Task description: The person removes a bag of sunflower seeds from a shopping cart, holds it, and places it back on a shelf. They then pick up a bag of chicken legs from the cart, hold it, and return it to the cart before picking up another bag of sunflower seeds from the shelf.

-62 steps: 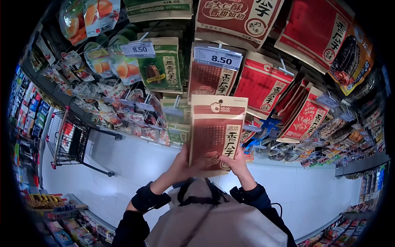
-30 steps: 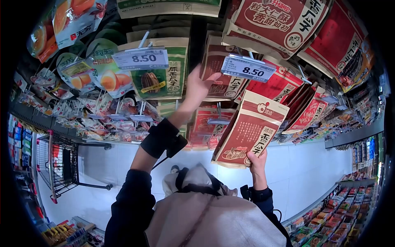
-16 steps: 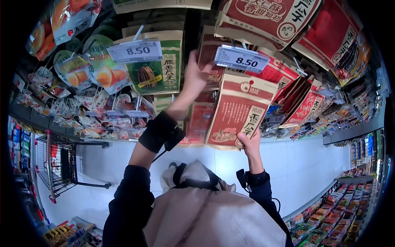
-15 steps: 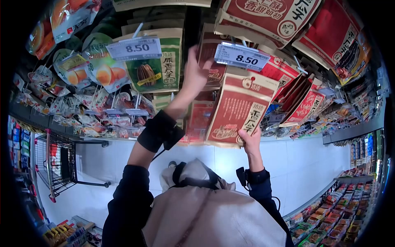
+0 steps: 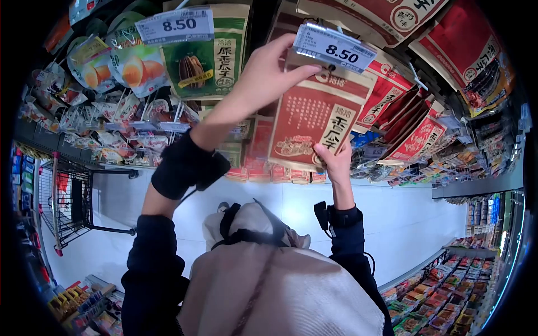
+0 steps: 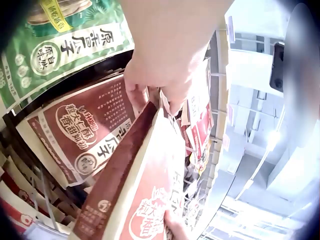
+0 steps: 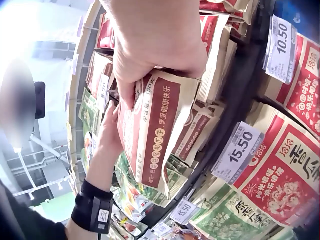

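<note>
A red-brown bag of sunflower seeds (image 5: 305,120) stands tilted in front of the shelf, its top just under a price tag (image 5: 335,50). My left hand (image 5: 260,78) pinches its top edge near the hang hole, thumb across the front. In the left wrist view the left hand (image 6: 162,60) has its fingertips at the top of the bag (image 6: 150,175). Low on the bag's right side, my right hand (image 5: 338,161) grips it with the thumb in front; its other fingers are mostly hidden. The right wrist view shows the bag's bottom panel (image 7: 160,127) under that hand (image 7: 155,45).
Matching red-brown bags (image 6: 82,127) hang behind. Green seed bags (image 5: 210,61) are on the left, red ones (image 5: 417,137) on the right. Price tags jut out from the hooks. A shopping cart (image 5: 67,204) stands on the floor at left, and low shelves (image 5: 443,291) lie behind on the right.
Both hands first held the bag low; then the left hand reached to the hanging bags. Now the left hand pinches the held bag's top, and the right hand has brought it up to the price tag.
</note>
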Demonstrator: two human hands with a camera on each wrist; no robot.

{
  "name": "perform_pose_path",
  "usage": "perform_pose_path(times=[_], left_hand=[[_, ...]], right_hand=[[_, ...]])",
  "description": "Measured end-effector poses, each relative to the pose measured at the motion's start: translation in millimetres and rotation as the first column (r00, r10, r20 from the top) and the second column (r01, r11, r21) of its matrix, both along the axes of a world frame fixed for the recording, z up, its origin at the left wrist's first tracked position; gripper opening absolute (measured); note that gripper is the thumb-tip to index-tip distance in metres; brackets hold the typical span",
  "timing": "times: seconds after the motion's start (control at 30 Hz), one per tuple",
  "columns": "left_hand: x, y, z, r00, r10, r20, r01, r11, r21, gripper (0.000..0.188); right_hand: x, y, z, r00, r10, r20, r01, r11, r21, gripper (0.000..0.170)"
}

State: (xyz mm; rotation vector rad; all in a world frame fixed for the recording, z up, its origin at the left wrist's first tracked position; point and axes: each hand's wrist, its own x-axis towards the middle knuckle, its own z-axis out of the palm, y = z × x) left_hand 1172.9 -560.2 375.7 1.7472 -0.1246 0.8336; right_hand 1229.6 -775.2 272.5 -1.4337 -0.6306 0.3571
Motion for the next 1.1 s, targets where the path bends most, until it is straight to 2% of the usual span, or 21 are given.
perform_pose_path(times=[0.03,0.13,0.17,0.27,0.3,0.43,0.53,0.63,0.73,0.83,0.93,0.97,1.07,1.1], left_hand=[[3,4,4,1.0,0.003,0.0,-0.003,0.999,0.05,0.036],[11,15,13,0.999,-0.033,0.038,0.032,0.999,0.022,0.036],[12,20,15,0.996,0.088,0.007,-0.089,0.99,0.106,0.035],[18,34,19,0.997,-0.072,-0.02,0.071,0.995,-0.068,0.03],[17,39,22,0.994,-0.085,-0.063,0.087,0.996,0.022,0.025],[23,34,37,0.994,-0.007,-0.107,0.015,0.997,0.075,0.031],[26,32,48,0.984,-0.149,-0.093,0.155,0.986,0.057,0.02],[24,28,59,0.994,-0.051,-0.1,0.066,0.985,0.158,0.021],[31,36,54,0.979,-0.185,-0.086,0.19,0.98,0.056,0.019],[39,41,46,0.986,-0.145,-0.078,0.147,0.989,0.013,0.025],[49,58,28,0.981,0.076,-0.179,-0.047,0.986,0.161,0.024],[52,58,22,0.984,0.168,-0.059,-0.147,0.953,0.265,0.026],[34,41,21,0.988,0.146,0.041,-0.149,0.984,0.096,0.033],[28,34,16,0.994,0.095,0.044,-0.092,0.993,-0.078,0.038]], right_hand=[[1,4,2,1.0,0.015,0.0,-0.015,1.0,0.021,0.045],[1,16,14,0.999,0.029,0.024,-0.031,0.998,0.063,0.045],[1,18,18,0.999,0.026,0.033,-0.028,0.997,0.069,0.046],[8,23,25,0.996,0.051,0.078,-0.055,0.997,0.049,0.046],[9,26,26,0.992,0.039,0.12,-0.047,0.997,0.061,0.047],[15,33,28,0.994,0.05,0.094,-0.059,0.994,0.09,0.047],[18,34,31,0.994,0.058,0.091,-0.064,0.996,0.068,0.046],[20,36,31,0.994,0.053,0.096,-0.062,0.994,0.092,0.045],[23,38,31,0.995,0.071,0.064,-0.076,0.994,0.075,0.044],[28,43,31,0.994,0.08,0.077,-0.085,0.995,0.058,0.044],[33,48,29,0.995,0.078,0.066,-0.082,0.995,0.051,0.044],[34,49,29,0.996,0.068,0.063,-0.071,0.996,0.059,0.043],[38,48,25,0.995,0.063,0.077,-0.07,0.992,0.102,0.045],[35,48,24,0.995,0.045,0.09,-0.057,0.989,0.137,0.046]])
